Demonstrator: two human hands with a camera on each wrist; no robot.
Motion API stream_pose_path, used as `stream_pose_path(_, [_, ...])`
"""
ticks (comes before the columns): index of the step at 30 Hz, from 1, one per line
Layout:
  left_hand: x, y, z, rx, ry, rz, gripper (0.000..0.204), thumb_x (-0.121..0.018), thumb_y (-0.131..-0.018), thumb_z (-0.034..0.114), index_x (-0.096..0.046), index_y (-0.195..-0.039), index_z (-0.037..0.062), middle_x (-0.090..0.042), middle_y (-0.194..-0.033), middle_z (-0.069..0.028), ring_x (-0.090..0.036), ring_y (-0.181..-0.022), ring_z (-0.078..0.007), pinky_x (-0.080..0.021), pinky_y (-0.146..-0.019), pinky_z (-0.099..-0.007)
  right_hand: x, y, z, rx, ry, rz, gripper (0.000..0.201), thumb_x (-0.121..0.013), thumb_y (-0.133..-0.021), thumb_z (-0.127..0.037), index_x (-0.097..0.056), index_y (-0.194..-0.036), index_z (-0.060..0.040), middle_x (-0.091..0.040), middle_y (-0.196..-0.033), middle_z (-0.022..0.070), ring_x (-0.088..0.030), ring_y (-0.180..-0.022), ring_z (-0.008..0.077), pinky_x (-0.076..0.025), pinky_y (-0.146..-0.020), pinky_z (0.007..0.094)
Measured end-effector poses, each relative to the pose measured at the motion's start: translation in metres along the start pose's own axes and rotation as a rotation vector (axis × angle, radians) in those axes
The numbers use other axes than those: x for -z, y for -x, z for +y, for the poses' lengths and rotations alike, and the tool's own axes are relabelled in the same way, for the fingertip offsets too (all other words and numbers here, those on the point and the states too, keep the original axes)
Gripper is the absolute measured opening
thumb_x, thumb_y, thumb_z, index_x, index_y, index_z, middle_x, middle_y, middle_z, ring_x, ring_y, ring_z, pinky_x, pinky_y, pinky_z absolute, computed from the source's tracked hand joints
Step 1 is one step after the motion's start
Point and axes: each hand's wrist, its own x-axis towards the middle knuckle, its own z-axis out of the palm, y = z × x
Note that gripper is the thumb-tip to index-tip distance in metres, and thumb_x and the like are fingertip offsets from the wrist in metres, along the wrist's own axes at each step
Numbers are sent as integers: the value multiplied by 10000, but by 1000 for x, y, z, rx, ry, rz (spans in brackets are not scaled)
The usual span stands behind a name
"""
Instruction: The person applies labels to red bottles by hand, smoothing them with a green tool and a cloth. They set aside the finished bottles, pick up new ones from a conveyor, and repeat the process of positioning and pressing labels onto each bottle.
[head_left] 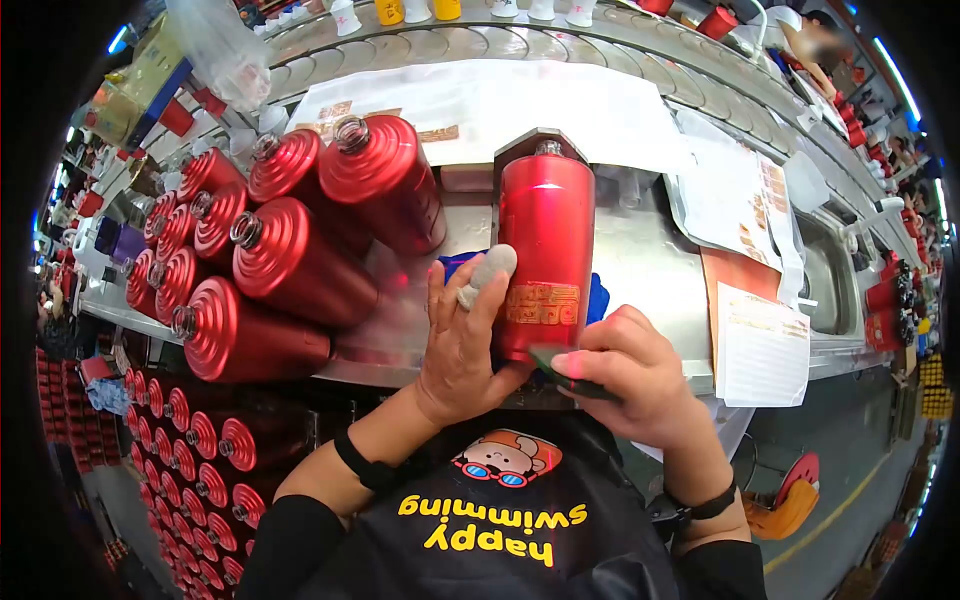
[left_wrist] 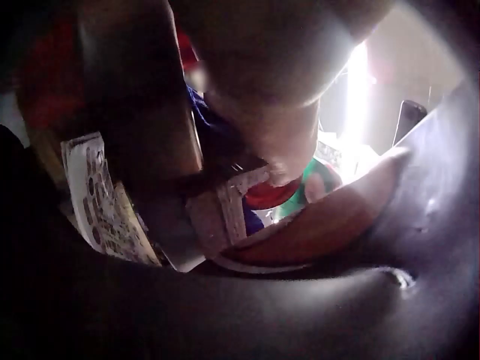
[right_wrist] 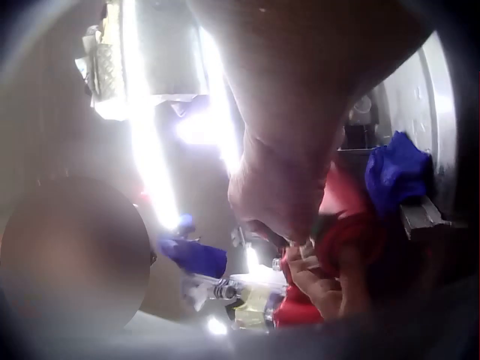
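Observation:
A red bottle (head_left: 546, 225) lies in a dark cradle (head_left: 500, 160), its neck pointing away from me. Near its base is a gold lettered decal (head_left: 542, 304). My left hand (head_left: 455, 345) rests along the bottle's left side, fingers extended, with pale grey covers (head_left: 495, 264) on fingertips and the thumb by the base. My right hand (head_left: 640, 375) pinches a flat dark-green scraper (head_left: 590, 387), its edge right at the bottle's base below the decal. The left wrist view shows the green scraper (left_wrist: 310, 177) partly; in the right wrist view, fingers overlap the red bottle (right_wrist: 343, 196).
Several red bottles (head_left: 300, 260) stand at the left of the metal table (head_left: 640, 260), more below it. Blue cloth (head_left: 598, 297) shows beside the cradle. White sheets (head_left: 570, 100) with gold decals lie behind, papers (head_left: 762, 345) at right, near a sink (head_left: 830, 270). A conveyor (head_left: 500, 42) runs behind.

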Motion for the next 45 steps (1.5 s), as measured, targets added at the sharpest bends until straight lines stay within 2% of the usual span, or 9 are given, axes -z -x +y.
stream_pose_path(2, [0, 1, 0, 37, 2, -13, 993, -835, -710, 307, -283, -1491, 41, -416, -1448, -224, -373, -1338, -455, -116, -1146, -632, 5, 1, 9, -242, -169, 73, 293, -744, -765, 13, -659, -1041, -41, -607, -872, 104, -606, -756, 227, -492, -681, 332])
stream_pose_path(4, [2, 0, 1, 27, -9, -34, 1006, -832, -713, 336, -274, -1497, 41, -396, -1461, -225, -359, -1343, -461, -115, -1145, -634, -6, 0, 29, -349, -56, 426, 203, -680, -864, 34, -627, -1058, 5, -620, -861, 56, -597, -760, 105, -476, -657, 245])
stream_pose_path(12, [12, -23, 6, -1, -115, -159, 988, -792, -749, 462, -303, -1477, 8, -345, -1488, -247, -304, -1384, -457, -86, -1162, -619, -8, 32, 29, -808, -729, 476, 157, -659, -918, -76, -615, -1044, 6, -643, -818, 12, -589, -684, 58, -486, -599, 209])
stream_pose_path(14, [9, -23, 4, 13, -57, -131, 970, -802, -720, 480, -355, -1479, 73, -346, -1484, -235, -300, -1381, -453, -100, -1149, -637, -10, 29, 28, -797, -787, 449, 153, -655, -917, -74, -614, -1042, 4, -645, -840, 13, -595, -712, 59, -494, -620, 214])
stream_pose_path(20, [20, -26, 4, 33, 78, -176, 868, -738, -793, 513, -399, -1435, 36, -390, -1453, -248, -324, -1376, -431, -115, -1170, -576, -7, 26, 30, -775, -761, 419, 167, -664, -916, -101, -618, -1044, -3, -647, -867, 15, -599, -758, 64, -504, -661, 223])
stream_pose_path(27, [18, -50, 2, 95, 246, -35, 420, -597, -938, 297, -565, -1247, 14, -483, -1384, -266, -441, -1269, -416, -238, -1119, -494, -8, 15, 28, -719, -837, 425, 165, -665, -918, -104, -616, -1036, 0, -656, -868, 24, -599, -763, 65, -500, -677, 216])
stream_pose_path(30, [18, -52, -1, 88, 191, -76, 399, -575, -949, 260, -562, -1262, 12, -422, -1458, -252, -364, -1377, -381, -239, -1144, -450, -7, 20, 35, -720, -707, 451, 169, -664, -920, -106, -615, -1041, 2, -660, -879, 24, -601, -769, 64, -501, -680, 217])
stream_pose_path(42, [3, -57, 12, 184, 152, -53, 591, -672, -884, 295, -450, -1351, 9, -369, -1453, -277, -353, -1328, -428, -234, -1123, -501, -12, 20, 28, -738, -794, 379, 188, -665, -913, -100, -600, -1051, 10, -663, -885, 34, -617, -765, 77, -512, -674, 229])
stream_pose_path(45, [4, -54, 14, 306, 222, -118, 656, -675, -914, 282, -375, -1431, 13, -349, -1484, -215, -355, -1354, -335, -253, -1132, -421, -13, 22, 29, -747, -806, 399, 187, -666, -914, -96, -599, -1052, 11, -663, -883, 35, -615, -766, 77, -512, -674, 230])
